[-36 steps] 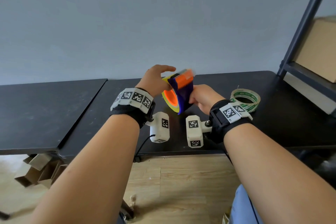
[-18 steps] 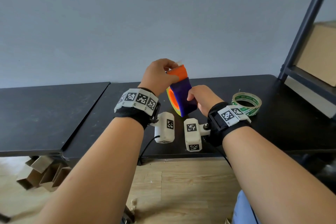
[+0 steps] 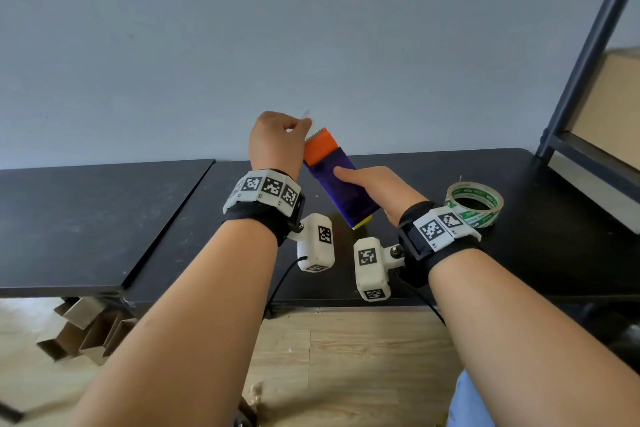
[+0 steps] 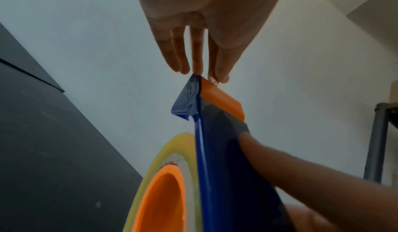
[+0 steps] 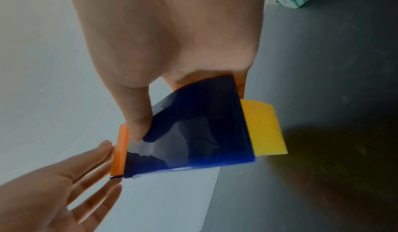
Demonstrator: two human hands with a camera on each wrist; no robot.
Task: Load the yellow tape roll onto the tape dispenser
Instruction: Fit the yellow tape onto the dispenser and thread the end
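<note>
A blue tape dispenser [image 3: 346,191] with an orange cutter end [image 3: 320,147] is held tilted above the black table [image 3: 104,218]. The yellow tape roll [image 4: 159,152] sits around its orange hub [image 4: 159,198]; in the head view only a yellow edge [image 3: 362,221] shows below the blue body. My right hand [image 3: 377,187] grips the body [image 5: 193,133], thumb flat on its blue face. My left hand [image 3: 277,139] is at the cutter end [image 4: 221,101], thumb and fingertips meeting on what looks like a thin clear tape end by the serrated blade.
A clear tape roll with green print [image 3: 474,204] lies on the table right of my right wrist. A dark metal shelf frame [image 3: 588,45] holding a cardboard box [image 3: 609,107] stands at the far right. Folded cardboard pieces [image 3: 86,333] lie on the floor under the table's left part.
The dispenser has turned from side-on, hub showing, to its flat blue face toward me. My left hand has gone from the roll's side up to the cutter end.
</note>
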